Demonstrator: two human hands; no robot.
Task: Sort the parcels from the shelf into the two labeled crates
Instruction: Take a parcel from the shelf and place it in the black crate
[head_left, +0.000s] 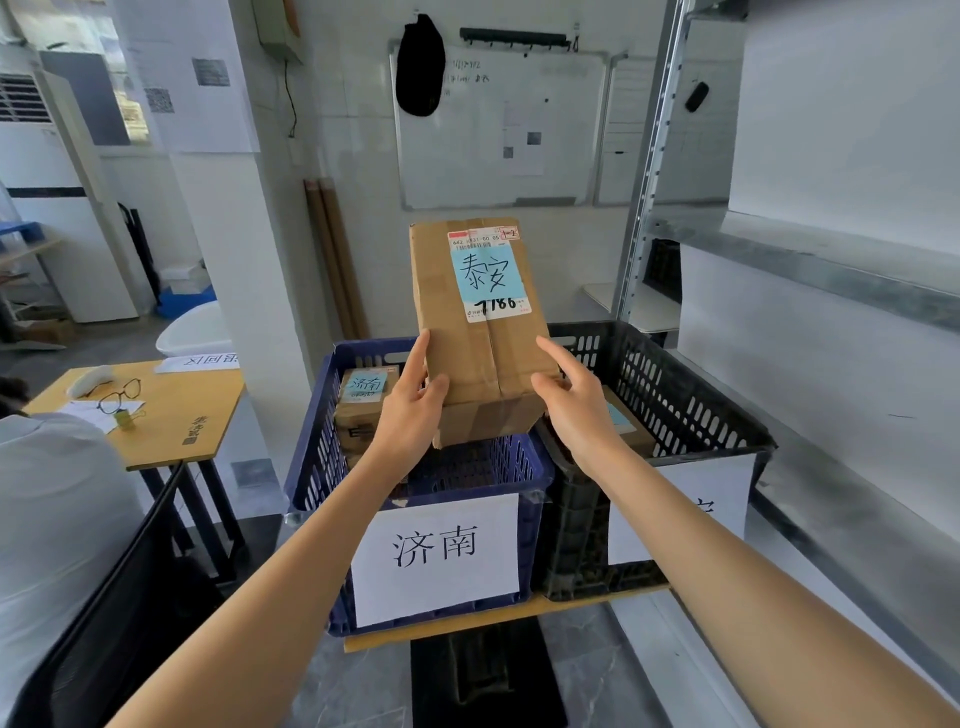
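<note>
Up above the two crates, a brown cardboard parcel (475, 332) is held in the air between both hands, its far end tipped up so the top face shows. The left hand (413, 410) has its fingers (418, 358) pressed against the parcel's left side with the thumb on the near edge; the right hand (571, 400) grips the right near corner, fingers (558, 353) lying along the right side, so both are clamped on the parcel. A blue note (485, 273) handwritten 泰安 is stuck over the shipping label on top. Below on the left sits the blue crate (311, 457), its white sign (435, 558) reading 济南, with a boxed parcel (363, 402) marked 济南 inside at the far left. Touching it on the right is the black crate (691, 410), its own sign (696, 504) mostly hidden by the right forearm. Both crates rest on a wooden board (498, 618). Metal shelving (810, 260) stands to the right.
</note>
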